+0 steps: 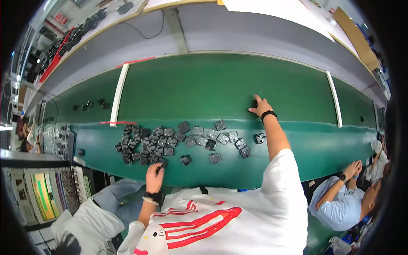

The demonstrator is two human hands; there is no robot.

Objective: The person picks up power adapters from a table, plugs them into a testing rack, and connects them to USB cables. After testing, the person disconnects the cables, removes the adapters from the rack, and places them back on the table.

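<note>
Many small black plastic parts (161, 142) lie in a loose heap on the green ledge (297, 153) in front of me. My left hand (154, 177) is at the heap's near edge, fingers closed on one black part (160, 169). My right hand (260, 106), with a dark wristband, is stretched out over the green conveyor belt (191, 89). Its fingertips grip another black part (254, 103) that rests on the belt. Both my arms are in white sleeves.
Two white divider strips (119, 93) (334, 100) cross the belt. A few black parts (89, 104) sit on the belt at far left. Trays of parts (59, 140) stand at left. A seated person in a light blue shirt (340, 202) is at lower right.
</note>
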